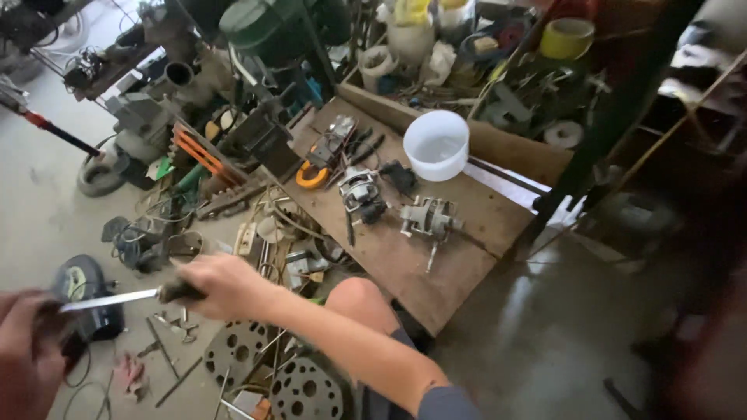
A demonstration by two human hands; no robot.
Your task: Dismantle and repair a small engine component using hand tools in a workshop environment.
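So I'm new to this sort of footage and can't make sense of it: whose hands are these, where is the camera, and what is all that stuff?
The single picture comes from a camera worn on a person's head, looking down at their own two bare hands. The right hand grips the dark handle of a screwdriver, whose metal shaft points toward the left hand; that hand is blurred, so I cannot tell if it touches the tip. Ahead stands a wooden bench carrying a white plastic bowl, two small electric motors, and an orange clamp meter. The floor holds cables and perforated metal discs.
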